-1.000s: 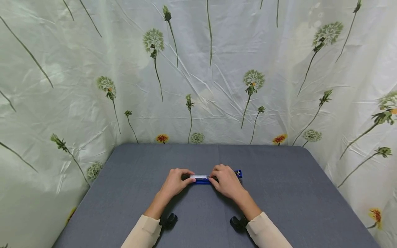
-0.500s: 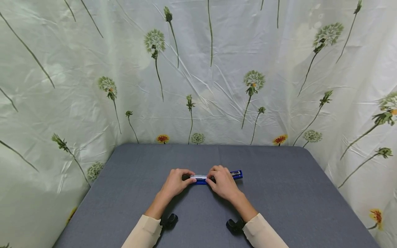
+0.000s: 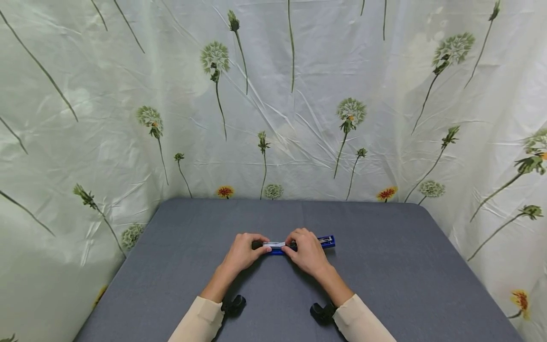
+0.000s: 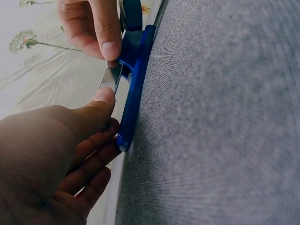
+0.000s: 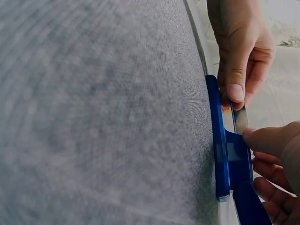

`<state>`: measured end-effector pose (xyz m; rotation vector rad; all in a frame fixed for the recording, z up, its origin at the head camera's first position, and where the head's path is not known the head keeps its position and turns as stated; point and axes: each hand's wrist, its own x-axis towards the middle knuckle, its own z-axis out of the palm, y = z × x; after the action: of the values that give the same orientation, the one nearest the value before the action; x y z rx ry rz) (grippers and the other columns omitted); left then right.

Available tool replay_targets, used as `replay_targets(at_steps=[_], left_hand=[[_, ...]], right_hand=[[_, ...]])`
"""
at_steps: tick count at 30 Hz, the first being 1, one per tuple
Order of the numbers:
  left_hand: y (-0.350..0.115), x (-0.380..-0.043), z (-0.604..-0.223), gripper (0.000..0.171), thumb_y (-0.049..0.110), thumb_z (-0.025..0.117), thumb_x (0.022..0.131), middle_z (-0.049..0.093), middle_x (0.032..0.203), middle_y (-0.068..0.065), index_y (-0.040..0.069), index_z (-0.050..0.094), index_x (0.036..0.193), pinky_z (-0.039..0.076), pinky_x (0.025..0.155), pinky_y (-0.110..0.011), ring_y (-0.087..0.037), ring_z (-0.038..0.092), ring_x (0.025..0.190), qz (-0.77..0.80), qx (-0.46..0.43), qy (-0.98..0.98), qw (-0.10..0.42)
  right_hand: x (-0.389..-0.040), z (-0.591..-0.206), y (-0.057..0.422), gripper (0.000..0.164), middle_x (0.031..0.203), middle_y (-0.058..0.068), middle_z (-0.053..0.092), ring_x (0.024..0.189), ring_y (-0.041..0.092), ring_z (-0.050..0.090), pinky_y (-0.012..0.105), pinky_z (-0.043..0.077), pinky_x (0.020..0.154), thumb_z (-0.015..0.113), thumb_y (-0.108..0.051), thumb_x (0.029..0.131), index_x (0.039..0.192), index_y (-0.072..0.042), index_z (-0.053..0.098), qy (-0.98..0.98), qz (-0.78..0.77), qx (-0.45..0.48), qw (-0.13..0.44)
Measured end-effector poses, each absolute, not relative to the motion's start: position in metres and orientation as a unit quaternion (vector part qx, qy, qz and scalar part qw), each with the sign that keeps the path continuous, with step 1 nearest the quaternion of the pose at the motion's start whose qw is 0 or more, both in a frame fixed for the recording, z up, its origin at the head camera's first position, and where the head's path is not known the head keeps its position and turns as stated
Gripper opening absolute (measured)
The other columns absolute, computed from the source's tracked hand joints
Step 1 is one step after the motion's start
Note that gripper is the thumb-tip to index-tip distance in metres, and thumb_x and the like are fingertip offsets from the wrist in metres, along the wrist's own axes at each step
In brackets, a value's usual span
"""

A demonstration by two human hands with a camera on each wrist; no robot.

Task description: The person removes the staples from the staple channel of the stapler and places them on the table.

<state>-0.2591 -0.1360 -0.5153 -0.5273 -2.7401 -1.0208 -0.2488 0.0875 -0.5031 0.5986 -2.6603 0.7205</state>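
A blue stapler point(image 3: 328, 242) lies on the grey table with its top swung back to the right, seen in the right wrist view as a blue cover point(image 5: 251, 204) angled away from the base point(image 5: 218, 150). Its metal staple channel point(image 3: 274, 245) is exposed between the hands, raised over the base. My left hand point(image 3: 241, 251) pinches the channel's left end between thumb and fingers; other fingers lie by the base's tip. My right hand point(image 3: 308, 251) pinches at the channel near the blue body, thumb in front. Whether staples are between its fingertips is hidden.
The grey cloth-covered table point(image 3: 273, 304) stretches around the stapler on all sides. Behind it hangs a white curtain point(image 3: 273, 95) printed with dandelions. Black wrist camera mounts point(image 3: 234, 305) sit under both forearms, close to the tabletop.
My right hand has slid a little left along the stapler, closer to my left hand, uncovering more of the blue right end. The left hand holds its place.
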Motion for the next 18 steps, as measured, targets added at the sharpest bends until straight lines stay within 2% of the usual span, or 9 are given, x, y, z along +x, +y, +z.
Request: replay_targets(at_steps=[7, 10, 14, 18], left_hand=[[-0.1368, -0.2584, -0.5154, 0.016, 0.030, 0.083, 0.088, 0.080, 0.100, 0.004, 0.022, 0.082, 0.102, 0.058, 0.089, -0.042, -0.019, 0.074, 0.098, -0.346, -0.182, -0.917, 0.084], [-0.1371, -0.2587, -0.5165, 0.016, 0.031, 0.083, 0.088, 0.080, 0.100, 0.004, 0.022, 0.082, 0.102, 0.058, 0.088, -0.042, -0.018, 0.074, 0.098, -0.345, -0.184, -0.917, 0.084], [-0.1374, -0.2591, -0.5166, 0.017, 0.032, 0.083, 0.088, 0.080, 0.101, 0.003, 0.022, 0.082, 0.102, 0.058, 0.088, -0.042, -0.018, 0.074, 0.098, -0.346, -0.184, -0.916, 0.082], [-0.1381, -0.2593, -0.5163, 0.018, 0.032, 0.083, 0.088, 0.080, 0.101, 0.003, 0.021, 0.082, 0.103, 0.058, 0.088, -0.042, -0.018, 0.074, 0.096, -0.348, -0.185, -0.915, 0.079]], right_hand=[[-0.2495, -0.5001, 0.0854, 0.012, 0.086, -0.006, 0.072, 0.082, 0.012, 0.063, 0.035, 0.051, 0.077, 0.085, -0.027, 0.086, 0.089, -0.020, 0.076, -0.932, 0.267, 0.199, 0.144], [-0.2489, -0.4986, 0.0848, 0.016, 0.088, -0.005, 0.073, 0.083, 0.013, 0.063, 0.035, 0.051, 0.076, 0.084, -0.026, 0.087, 0.098, -0.017, 0.076, -0.934, 0.266, 0.197, 0.133], [-0.2490, -0.4967, 0.0841, 0.025, 0.093, -0.002, 0.074, 0.087, 0.017, 0.065, 0.039, 0.053, 0.079, 0.083, -0.023, 0.089, 0.110, -0.012, 0.077, -0.932, 0.258, 0.218, 0.130], [-0.2497, -0.4958, 0.0834, 0.021, 0.097, 0.000, 0.074, 0.091, 0.019, 0.066, 0.041, 0.054, 0.082, 0.081, -0.021, 0.091, 0.110, -0.012, 0.079, -0.930, 0.240, 0.245, 0.132]])
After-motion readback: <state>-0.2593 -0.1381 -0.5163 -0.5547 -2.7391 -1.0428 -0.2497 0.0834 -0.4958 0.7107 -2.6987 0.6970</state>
